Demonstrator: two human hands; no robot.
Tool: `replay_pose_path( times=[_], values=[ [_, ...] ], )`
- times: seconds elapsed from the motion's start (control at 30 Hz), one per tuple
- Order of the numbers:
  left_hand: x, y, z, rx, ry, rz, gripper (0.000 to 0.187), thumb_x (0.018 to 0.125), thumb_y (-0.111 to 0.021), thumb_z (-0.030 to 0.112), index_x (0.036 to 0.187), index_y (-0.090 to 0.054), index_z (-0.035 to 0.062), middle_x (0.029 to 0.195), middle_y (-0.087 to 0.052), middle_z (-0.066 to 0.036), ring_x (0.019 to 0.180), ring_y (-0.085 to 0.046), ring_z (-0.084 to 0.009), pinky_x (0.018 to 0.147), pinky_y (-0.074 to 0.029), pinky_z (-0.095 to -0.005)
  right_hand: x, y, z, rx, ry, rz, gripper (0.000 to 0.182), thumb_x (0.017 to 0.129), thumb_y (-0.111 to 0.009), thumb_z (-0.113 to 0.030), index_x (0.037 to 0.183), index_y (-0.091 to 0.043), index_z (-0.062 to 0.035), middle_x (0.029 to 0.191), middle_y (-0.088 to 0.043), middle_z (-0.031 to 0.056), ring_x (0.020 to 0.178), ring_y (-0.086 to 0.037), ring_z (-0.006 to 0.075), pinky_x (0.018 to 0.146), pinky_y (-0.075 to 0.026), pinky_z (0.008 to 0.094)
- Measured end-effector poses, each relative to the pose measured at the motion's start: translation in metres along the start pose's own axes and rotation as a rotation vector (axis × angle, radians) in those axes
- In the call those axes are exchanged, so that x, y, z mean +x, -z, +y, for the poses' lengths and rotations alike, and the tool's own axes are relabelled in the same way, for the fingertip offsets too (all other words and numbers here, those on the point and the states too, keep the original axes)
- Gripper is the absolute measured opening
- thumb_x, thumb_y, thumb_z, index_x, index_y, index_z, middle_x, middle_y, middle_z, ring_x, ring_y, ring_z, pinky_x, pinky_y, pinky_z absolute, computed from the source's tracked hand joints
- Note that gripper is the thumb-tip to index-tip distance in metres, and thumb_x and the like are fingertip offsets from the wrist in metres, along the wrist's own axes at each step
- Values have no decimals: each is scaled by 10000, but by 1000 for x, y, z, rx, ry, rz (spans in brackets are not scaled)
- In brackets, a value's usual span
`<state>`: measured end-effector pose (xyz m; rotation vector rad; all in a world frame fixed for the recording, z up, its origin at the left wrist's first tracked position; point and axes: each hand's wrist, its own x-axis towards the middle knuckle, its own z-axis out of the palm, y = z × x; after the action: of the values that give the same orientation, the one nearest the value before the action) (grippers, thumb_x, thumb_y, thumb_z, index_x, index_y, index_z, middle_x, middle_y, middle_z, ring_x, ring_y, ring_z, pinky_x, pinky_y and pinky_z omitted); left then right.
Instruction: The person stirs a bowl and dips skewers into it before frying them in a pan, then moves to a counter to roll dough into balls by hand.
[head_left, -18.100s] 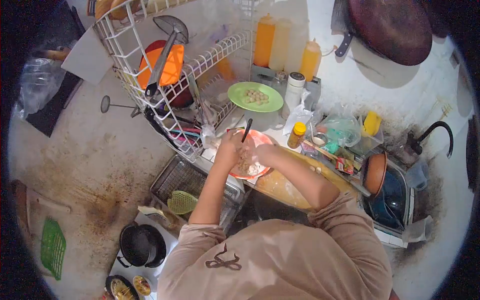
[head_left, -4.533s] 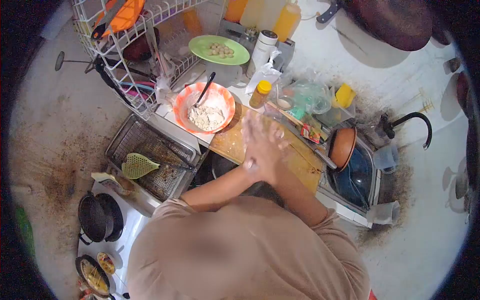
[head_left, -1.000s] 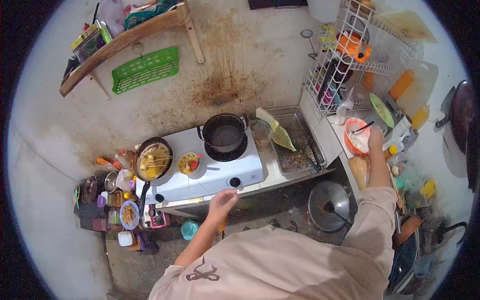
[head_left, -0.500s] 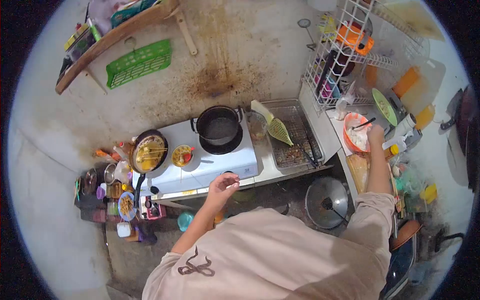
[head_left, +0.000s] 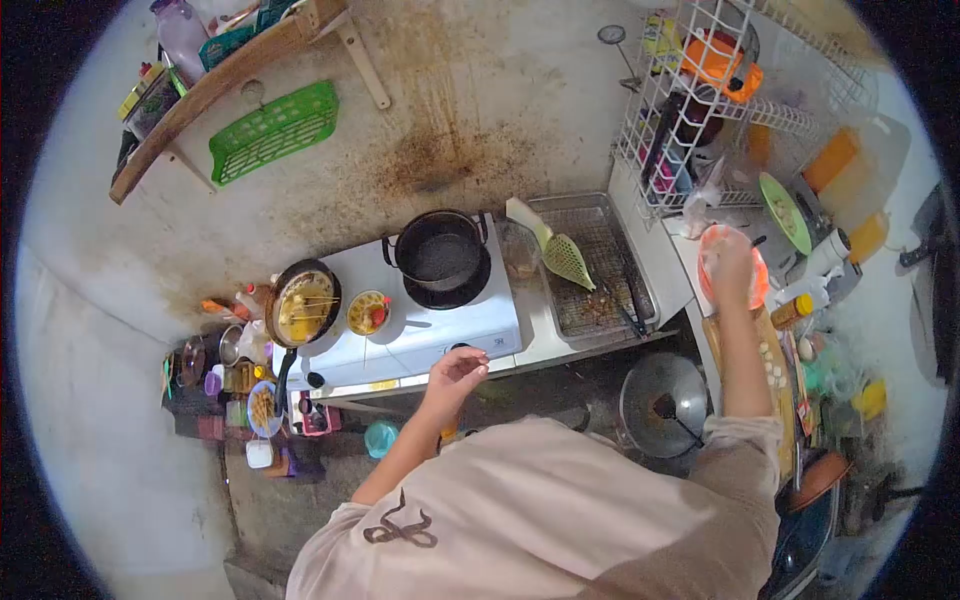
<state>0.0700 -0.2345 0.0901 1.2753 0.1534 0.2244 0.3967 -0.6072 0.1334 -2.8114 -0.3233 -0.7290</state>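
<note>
My right hand (head_left: 728, 262) is over the orange bowl (head_left: 762, 280) on the right-hand counter. Motion smears its fingers, so I cannot make out whether it grips anything. White contents show inside the bowl, and a dark handle sticks out past its rim. In front of the stove, my left hand (head_left: 458, 378) hangs in the air with loosely curled fingers apart from the thumb and nothing in it. Behind it, a black pot (head_left: 437, 250) stands on the right burner. A frying pan (head_left: 304, 303) with skewers in yellow oil sits at the left, beside a small bowl (head_left: 368, 313) of yellow liquid.
A metal tray (head_left: 590, 265) holding a green strainer (head_left: 566, 262) lies right of the stove (head_left: 440, 335). A wok (head_left: 663, 405) sits low down by the counter. On the right are a cutting board (head_left: 768, 365) with small white pieces, a green plate (head_left: 785, 213) and a wire rack (head_left: 690, 110).
My right hand has moved left and forward, from the bowl's right edge to over its middle. My left hand stays near the stove front, and the view has shifted slightly.
</note>
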Motion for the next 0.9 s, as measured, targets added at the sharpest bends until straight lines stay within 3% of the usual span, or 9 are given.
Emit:
replay_pose_path(
  times=[0.03,0.1,0.17,0.27,0.37,0.47,0.6,0.7,0.9],
  values=[
    [2,-2,-2,-7,0,-19,184,751,-570,-17,923,-540,43,897,-539,-19,840,-504,-104,768,-400,-242,-6,-39,3,-155,165,-49,202,830,-360,-126,943,-469,0,965,-478,222,927,-448,370,795,-368,415],
    [7,-7,-6,-7,25,-43,183,750,-577,-12,920,-548,52,897,-538,-5,836,-495,-88,755,-396,-226,-39,-60,-42,140,151,-243,207,811,-358,-72,981,-457,-8,968,-485,216,924,-445,374,801,-369,412],
    [13,-13,-9,6,74,-44,175,750,-581,-8,911,-555,58,892,-538,1,836,-491,-81,746,-396,-221,-63,-105,-59,387,163,-52,240,776,-431,-64,1008,-449,-3,986,-487,215,940,-456,359,823,-371,401],
    [17,-26,-2,-33,132,8,150,749,-594,10,885,-557,60,874,-538,7,818,-491,-70,733,-403,-222,-80,-138,-68,50,133,-142,331,734,-527,-120,1033,-444,-4,1048,-476,214,974,-461,348,846,-377,393],
    [16,-17,-16,69,159,-2,156,736,-610,13,872,-540,47,867,-542,-25,804,-508,-96,739,-409,-237,-76,-142,-81,83,-299,-648,588,626,-670,-419,1015,-487,-19,1023,-519,194,969,-498,348,826,-409,412],
    [8,-2,-25,107,305,184,75,738,-619,47,748,-545,45,732,-551,-6,687,-526,-101,650,-423,-230,-82,-157,-86,-137,-210,-762,672,580,-678,-487,1021,-511,-7,1048,-522,173,960,-517,318,797,-427,414],
    [-14,34,-56,109,323,441,112,784,-582,114,727,-559,21,686,-558,-23,626,-519,-93,567,-418,-227,-85,-173,-82,-72,-224,-772,616,621,-676,-390,1031,-498,34,1037,-517,209,952,-516,328,801,-425,380],
    [-31,46,-47,92,341,495,149,782,-590,175,788,-584,27,714,-570,-27,594,-522,-84,520,-411,-201,-112,-229,-49,4,-135,-338,611,644,-655,-381,1049,-495,48,995,-530,218,908,-520,349,790,-420,396],
    [-54,93,-36,177,244,495,161,813,-546,165,826,-555,4,755,-576,-46,649,-536,-109,589,-446,-241,-135,-129,-79,338,-202,-331,511,692,-636,-295,1044,-493,47,969,-546,234,899,-527,356,816,-395,409]
  ],
)
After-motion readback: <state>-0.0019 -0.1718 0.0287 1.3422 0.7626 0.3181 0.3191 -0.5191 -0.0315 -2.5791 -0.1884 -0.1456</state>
